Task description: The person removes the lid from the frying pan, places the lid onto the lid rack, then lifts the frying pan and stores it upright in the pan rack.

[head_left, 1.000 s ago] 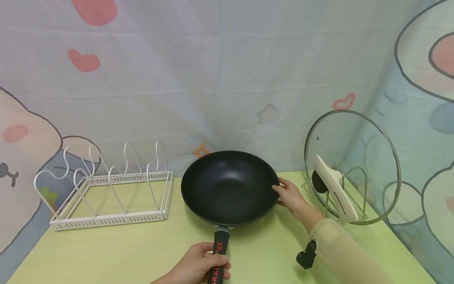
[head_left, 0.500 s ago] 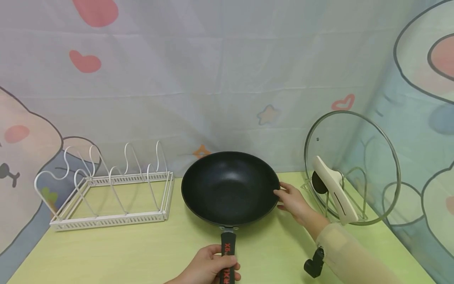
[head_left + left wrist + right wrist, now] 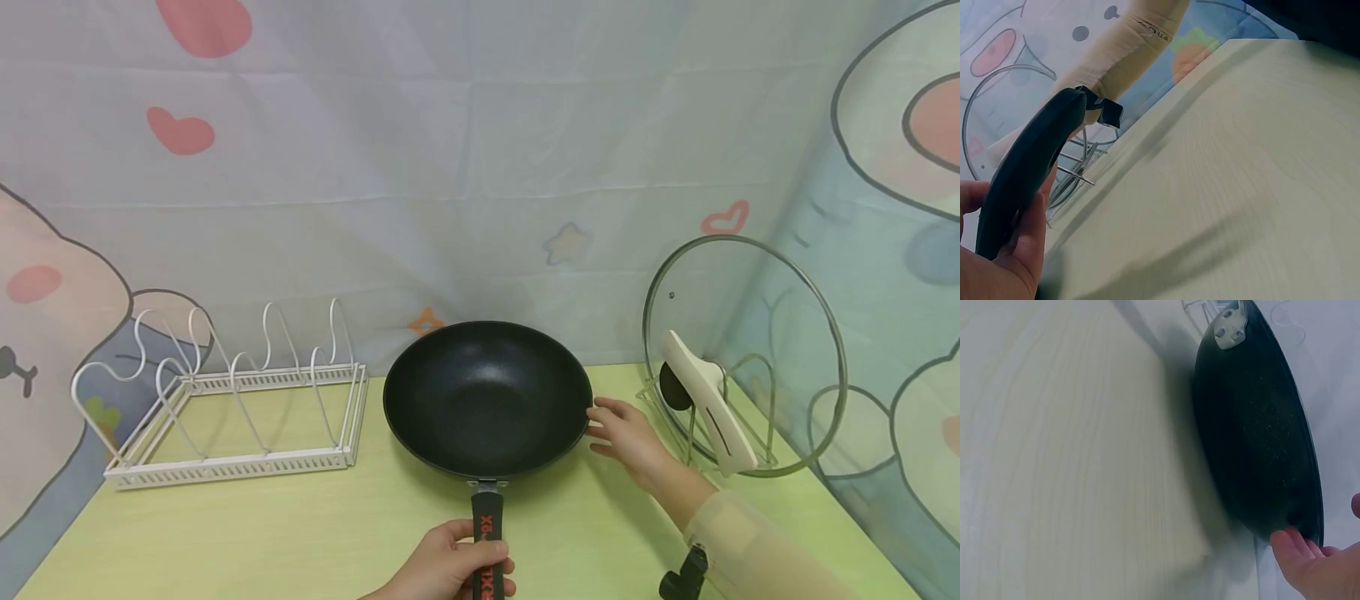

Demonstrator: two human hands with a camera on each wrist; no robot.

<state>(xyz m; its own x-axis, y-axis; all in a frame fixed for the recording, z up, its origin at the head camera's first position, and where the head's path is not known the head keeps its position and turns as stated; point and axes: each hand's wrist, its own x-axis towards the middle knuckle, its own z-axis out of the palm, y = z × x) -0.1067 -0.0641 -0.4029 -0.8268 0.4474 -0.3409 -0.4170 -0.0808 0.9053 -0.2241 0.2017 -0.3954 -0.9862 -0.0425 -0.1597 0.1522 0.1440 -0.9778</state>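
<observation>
A black wok [image 3: 487, 400] with a wide bowl is at the middle of the table, its inside facing me. My left hand [image 3: 442, 562] grips its black handle [image 3: 487, 508], which bears red lettering and points toward me. The left wrist view shows the curved handle [image 3: 1029, 162] between thumb and fingers. At the wok's right rim is my right hand [image 3: 630, 442], fingers extended and thumb off the rim. In the right wrist view its fingertips [image 3: 1285, 544] are at the wok's edge; whether they touch it cannot be told.
At left stands a white wire rack [image 3: 232, 462] with upright loops. A glass lid [image 3: 840, 367] and a white lid-like piece [image 3: 708, 400] with a dark knob lean in a wire stand [image 3: 772, 408] at right. A patterned cloth [image 3: 480, 167] hangs behind the table [image 3: 225, 533].
The wok's handle has swung to the right with my left hand. My right hand has let go of the rim, its thumb coming off, and shifted slightly right and toward me.
</observation>
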